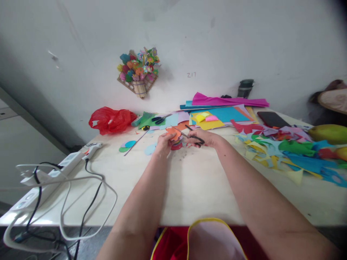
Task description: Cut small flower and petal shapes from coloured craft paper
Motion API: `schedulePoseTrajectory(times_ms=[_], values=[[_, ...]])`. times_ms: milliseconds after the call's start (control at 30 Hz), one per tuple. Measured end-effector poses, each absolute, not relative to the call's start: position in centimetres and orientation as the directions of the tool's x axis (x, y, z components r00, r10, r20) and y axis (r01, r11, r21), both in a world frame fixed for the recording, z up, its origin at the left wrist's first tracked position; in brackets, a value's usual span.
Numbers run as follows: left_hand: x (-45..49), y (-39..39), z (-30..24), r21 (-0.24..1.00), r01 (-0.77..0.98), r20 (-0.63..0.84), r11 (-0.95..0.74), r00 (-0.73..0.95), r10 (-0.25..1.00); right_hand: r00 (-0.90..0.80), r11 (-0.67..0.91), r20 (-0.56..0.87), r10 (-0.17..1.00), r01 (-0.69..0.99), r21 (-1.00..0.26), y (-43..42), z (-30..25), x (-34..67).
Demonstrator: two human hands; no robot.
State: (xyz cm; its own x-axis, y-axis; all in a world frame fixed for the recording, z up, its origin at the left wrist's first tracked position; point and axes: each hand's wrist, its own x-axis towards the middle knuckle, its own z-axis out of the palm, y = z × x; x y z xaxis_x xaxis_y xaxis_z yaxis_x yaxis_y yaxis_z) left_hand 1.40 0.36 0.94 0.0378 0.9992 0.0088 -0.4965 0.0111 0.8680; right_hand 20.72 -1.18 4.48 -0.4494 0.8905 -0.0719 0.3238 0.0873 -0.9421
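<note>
Pinched in my left hand (163,143) is an orange paper flower (174,133) with a scalloped edge. My right hand (204,137) grips a pair of scissors (200,140) with dark handles, their blades spread and pointing left at the flower's edge. Whether the blades touch the paper I cannot tell. Beneath the hands lie a few coloured paper pieces, among them a red one (176,147). To the left rest a blue paper circle (130,143), a green one (123,149) and a thin purple stick (135,143).
Paper scraps (271,151) cover the table's right side, near a dark phone (272,119). Coloured sheets (230,115) and another pair of scissors (160,119) lie at the back. A red plastic bag (111,121) sits back left. A power strip (48,180) with looping cables runs along the left edge.
</note>
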Motion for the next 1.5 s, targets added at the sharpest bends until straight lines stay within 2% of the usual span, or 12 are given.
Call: schedulePoseTrajectory(times_ms=[533, 1233, 1500], values=[[1.1, 0.7, 0.6, 0.849, -0.528, 0.017, 0.023, 0.072, 0.997, -0.397, 0.079, -0.076, 0.915, 0.361, -0.929, -1.2, 4.5, 20.4], [0.6, 0.9, 0.5, 0.838, -0.539, 0.01, 0.08, 0.162, 0.987, -0.423, 0.099, -0.077, 0.903, 0.378, -0.92, -0.8, 4.3, 20.8], [0.8, 0.8, 0.5, 0.821, -0.566, -0.001, 0.075, 0.13, 0.992, -0.435, 0.119, -0.049, 0.899, 0.351, -0.929, -0.3, 3.6, 20.7]])
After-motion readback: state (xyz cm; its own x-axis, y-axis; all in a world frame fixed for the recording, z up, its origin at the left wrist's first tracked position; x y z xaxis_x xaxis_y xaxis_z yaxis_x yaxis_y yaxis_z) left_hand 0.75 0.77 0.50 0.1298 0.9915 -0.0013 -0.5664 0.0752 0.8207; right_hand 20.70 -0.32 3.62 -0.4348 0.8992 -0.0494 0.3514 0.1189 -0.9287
